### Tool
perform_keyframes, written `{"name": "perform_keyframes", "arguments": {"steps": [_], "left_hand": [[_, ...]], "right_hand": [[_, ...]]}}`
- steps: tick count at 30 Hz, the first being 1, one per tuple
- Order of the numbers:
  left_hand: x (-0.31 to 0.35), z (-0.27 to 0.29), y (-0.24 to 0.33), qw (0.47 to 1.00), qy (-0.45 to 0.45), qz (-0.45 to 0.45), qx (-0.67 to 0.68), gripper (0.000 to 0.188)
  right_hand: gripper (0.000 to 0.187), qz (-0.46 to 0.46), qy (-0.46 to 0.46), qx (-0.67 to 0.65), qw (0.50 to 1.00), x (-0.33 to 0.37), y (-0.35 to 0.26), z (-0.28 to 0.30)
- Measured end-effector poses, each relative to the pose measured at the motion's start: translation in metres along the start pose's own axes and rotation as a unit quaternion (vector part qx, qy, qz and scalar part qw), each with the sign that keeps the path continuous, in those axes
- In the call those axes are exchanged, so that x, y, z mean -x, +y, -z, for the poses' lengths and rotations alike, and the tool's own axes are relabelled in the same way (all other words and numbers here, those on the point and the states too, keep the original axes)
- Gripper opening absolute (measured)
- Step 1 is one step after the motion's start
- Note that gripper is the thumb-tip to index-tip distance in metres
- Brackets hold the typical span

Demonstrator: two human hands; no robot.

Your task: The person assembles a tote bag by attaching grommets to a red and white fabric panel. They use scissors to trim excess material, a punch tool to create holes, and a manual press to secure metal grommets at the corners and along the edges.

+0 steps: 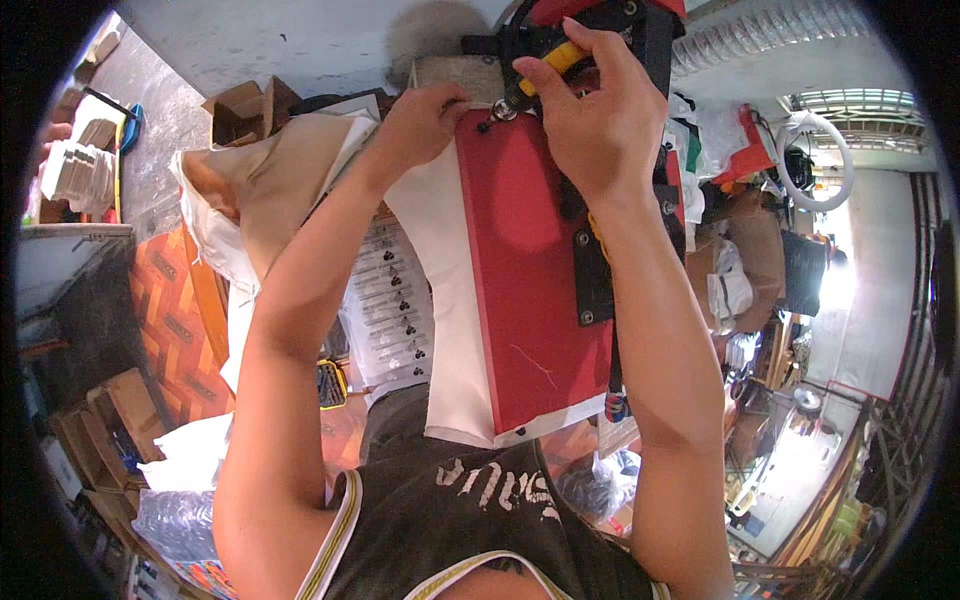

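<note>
A flat red panel stretches before me, with an off-white sheet showing along its left side and below its bottom edge. At the panel's upper left corner, my left hand pinches the off-white sheet's edge. Held between the thumb and fingers of my right hand is a yellow-handled tool with a shiny metal end. That end sits at the top edge of the red panel, close to a small dark spot. Its exact kind I cannot make out. Black bolted plates run along the panel's right side.
A red and black machine part rises beyond my right hand. Left of my left arm lie beige cloth and an open cardboard box. Printed plastic-wrapped sheets lie under the off-white sheet. A white ring hangs at right.
</note>
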State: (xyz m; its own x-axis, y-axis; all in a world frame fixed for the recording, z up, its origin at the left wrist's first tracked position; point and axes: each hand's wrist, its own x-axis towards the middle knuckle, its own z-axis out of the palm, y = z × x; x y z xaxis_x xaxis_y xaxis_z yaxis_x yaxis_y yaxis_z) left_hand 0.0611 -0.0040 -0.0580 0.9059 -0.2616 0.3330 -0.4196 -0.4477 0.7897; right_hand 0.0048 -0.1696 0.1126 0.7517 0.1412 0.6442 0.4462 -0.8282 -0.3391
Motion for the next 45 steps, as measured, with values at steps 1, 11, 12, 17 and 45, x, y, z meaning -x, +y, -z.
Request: {"name": "perform_keyframes", "arguments": {"steps": [1, 11, 12, 17, 45], "left_hand": [[0.000, -0.001, -0.001, 1.000, 0.000, 0.010, -0.003, 0.016], [0.003, 0.000, 0.002, 1.000, 0.001, 0.018, -0.015, 0.017], [0.003, 0.000, 0.003, 1.000, 0.005, 0.019, -0.016, 0.018], [0.010, 0.005, 0.019, 0.999, -0.014, -0.008, 0.034, 0.024], [0.006, 0.003, 0.019, 0.997, -0.017, -0.051, -0.057, 0.038]], "right_hand": [[0.040, -0.017, -0.030, -0.030, 0.999, -0.002, -0.003, 0.004], [0.029, -0.003, -0.020, -0.028, 0.999, -0.003, -0.002, 0.005], [0.028, 0.002, -0.016, -0.021, 1.000, -0.004, -0.004, 0.003], [0.031, -0.009, -0.005, 0.019, 1.000, -0.007, -0.012, -0.001], [0.039, -0.008, -0.047, 0.045, 0.998, -0.006, -0.002, 0.001]]}}
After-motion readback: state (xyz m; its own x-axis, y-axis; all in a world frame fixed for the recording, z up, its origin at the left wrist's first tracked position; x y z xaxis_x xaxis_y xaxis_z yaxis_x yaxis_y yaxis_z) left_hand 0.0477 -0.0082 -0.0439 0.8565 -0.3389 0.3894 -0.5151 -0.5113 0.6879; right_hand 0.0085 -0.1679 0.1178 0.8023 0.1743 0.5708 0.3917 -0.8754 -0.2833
